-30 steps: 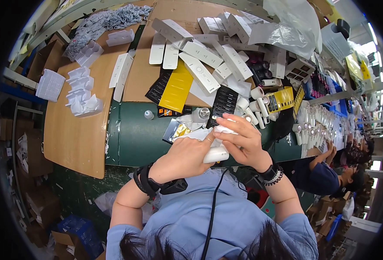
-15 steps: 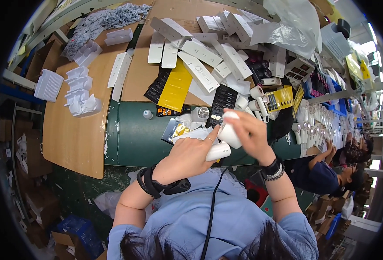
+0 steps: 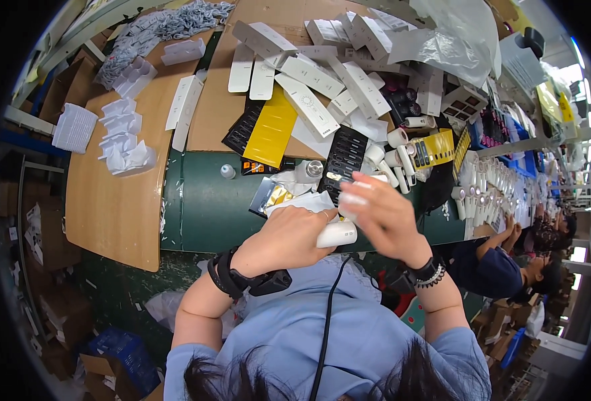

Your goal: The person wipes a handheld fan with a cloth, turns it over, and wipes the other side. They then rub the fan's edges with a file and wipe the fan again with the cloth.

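Note:
My left hand (image 3: 285, 237) is closed around a white fan-like handheld device (image 3: 337, 234), whose rounded handle end sticks out beside my fingers, toward me. My right hand (image 3: 382, 217) is over the device's rounded white head, which it mostly covers. Motion smears its fingers, so whether they grip is unclear. Just beyond my left hand lie a white sheet (image 3: 307, 202) and a packet with gold foil (image 3: 277, 195). A clear bottle (image 3: 311, 170) and a small capped bottle (image 3: 227, 172) stand on the green tabletop (image 3: 205, 217).
White cartons (image 3: 307, 107) are heaped at the back, near yellow (image 3: 269, 130) and black sticker sheets (image 3: 344, 150). More white devices (image 3: 479, 194) lie at the right, near a co-worker (image 3: 493, 267). Folded paper inserts (image 3: 123, 137) rest on the wooden board (image 3: 111, 214) at left.
My right hand has shifted slightly down and right, its fingers now stretched across the device's head and hiding more of it. My left hand keeps its hold on the device with little movement.

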A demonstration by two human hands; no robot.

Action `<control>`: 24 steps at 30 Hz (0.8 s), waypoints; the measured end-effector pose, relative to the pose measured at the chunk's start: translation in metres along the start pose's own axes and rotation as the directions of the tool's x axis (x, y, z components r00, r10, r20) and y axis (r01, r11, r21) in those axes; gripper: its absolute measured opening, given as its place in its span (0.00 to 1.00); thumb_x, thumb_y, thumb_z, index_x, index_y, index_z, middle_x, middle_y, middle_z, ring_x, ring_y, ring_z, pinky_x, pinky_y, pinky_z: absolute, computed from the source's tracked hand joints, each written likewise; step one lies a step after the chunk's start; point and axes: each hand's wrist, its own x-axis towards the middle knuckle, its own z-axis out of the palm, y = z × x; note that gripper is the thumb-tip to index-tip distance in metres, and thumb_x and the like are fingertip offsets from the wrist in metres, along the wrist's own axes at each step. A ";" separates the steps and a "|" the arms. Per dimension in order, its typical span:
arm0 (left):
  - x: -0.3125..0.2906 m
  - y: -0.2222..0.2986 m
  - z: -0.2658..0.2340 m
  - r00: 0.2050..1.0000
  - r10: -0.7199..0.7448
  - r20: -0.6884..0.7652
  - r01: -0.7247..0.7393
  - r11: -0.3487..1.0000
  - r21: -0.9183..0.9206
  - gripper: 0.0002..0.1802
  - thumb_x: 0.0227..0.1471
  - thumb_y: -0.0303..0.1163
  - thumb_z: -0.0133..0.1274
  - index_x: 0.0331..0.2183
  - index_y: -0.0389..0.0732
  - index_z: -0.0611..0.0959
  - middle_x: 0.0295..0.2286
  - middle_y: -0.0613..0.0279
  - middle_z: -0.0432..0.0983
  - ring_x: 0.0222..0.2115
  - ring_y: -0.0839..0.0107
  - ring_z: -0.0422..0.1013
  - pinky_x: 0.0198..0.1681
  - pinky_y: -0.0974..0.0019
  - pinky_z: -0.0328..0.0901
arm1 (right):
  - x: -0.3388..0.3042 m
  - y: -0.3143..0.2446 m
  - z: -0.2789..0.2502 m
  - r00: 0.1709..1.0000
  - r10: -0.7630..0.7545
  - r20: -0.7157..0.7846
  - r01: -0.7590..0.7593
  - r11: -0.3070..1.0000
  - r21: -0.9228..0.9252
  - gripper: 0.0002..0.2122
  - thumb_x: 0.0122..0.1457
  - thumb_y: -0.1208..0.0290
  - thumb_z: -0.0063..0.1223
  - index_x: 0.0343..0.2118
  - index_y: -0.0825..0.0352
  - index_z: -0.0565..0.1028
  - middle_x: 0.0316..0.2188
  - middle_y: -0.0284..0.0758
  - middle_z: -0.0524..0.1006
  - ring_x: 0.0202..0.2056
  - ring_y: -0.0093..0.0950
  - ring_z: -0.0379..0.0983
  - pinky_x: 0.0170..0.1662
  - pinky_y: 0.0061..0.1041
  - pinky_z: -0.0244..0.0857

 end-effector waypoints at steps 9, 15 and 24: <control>0.005 0.006 0.006 0.996 -0.017 -0.085 0.020 0.999 0.039 0.20 0.38 0.37 0.57 0.38 0.42 0.78 0.21 0.52 0.75 0.23 0.56 0.73 0.28 0.57 0.66 | -0.007 0.027 0.011 0.941 0.324 0.097 -0.317 0.744 0.588 0.13 0.58 0.68 0.40 0.42 0.67 0.71 0.43 0.42 0.71 0.45 0.30 0.69 0.45 0.26 0.63; 0.010 -0.006 -0.011 1.000 0.002 0.005 -0.003 0.985 0.173 0.22 0.36 0.36 0.58 0.38 0.45 0.77 0.24 0.54 0.75 0.29 0.58 0.73 0.30 0.60 0.66 | -0.031 0.036 0.031 0.855 0.456 0.247 -0.383 0.235 0.893 0.14 0.59 0.64 0.39 0.45 0.65 0.64 0.40 0.39 0.71 0.43 0.26 0.68 0.44 0.25 0.64; 0.033 -0.021 0.044 0.835 -0.111 -0.538 -0.398 0.554 -0.731 0.38 0.45 0.43 0.55 0.53 0.36 0.59 0.50 0.52 0.59 0.49 0.65 0.61 0.50 0.62 0.59 | -0.025 0.017 0.056 0.800 0.434 -0.414 0.133 0.545 0.828 0.17 0.60 0.55 0.35 0.45 0.62 0.58 0.46 0.45 0.63 0.41 0.34 0.68 0.45 0.33 0.64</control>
